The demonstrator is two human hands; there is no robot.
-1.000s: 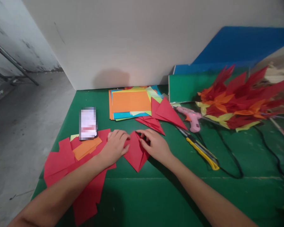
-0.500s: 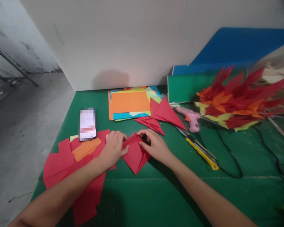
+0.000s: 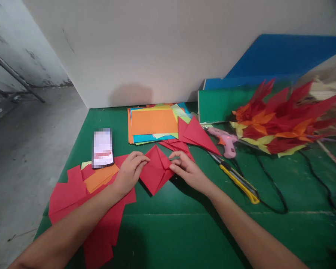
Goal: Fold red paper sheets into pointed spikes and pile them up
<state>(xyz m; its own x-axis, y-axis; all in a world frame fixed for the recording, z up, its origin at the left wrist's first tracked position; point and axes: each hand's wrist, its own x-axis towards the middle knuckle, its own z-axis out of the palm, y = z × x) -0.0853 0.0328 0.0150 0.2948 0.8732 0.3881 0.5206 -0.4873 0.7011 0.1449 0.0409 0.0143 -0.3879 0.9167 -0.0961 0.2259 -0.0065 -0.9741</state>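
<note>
A folded red paper [image 3: 154, 170], diamond-shaped with crossing creases, is held between my hands over the green table. My left hand [image 3: 131, 171] pinches its left corner, fingers pressed together. At the right corner, my right hand [image 3: 189, 172] grips the edge between thumb and curled fingers. Under my left forearm lie loose red paper sheets [image 3: 112, 220] and orange paper pieces [image 3: 100, 178]. Just beyond my right hand are folded red papers [image 3: 198, 135], partly overlapping one another.
A phone [image 3: 103, 148] lies at the left, its screen blurred. Behind are stacked coloured sheets [image 3: 154, 121]. At right sit a pink glue gun [image 3: 225, 140], a yellow utility knife [image 3: 239, 183], a black cable [image 3: 277, 198] and a red-orange paper flame shape [image 3: 280, 119]. A white board [image 3: 142, 48] stands behind.
The red paper has shifted slightly up and left and turned a little. My right hand has slid from its top corner down to its right corner; my left hand has moved slightly up and left.
</note>
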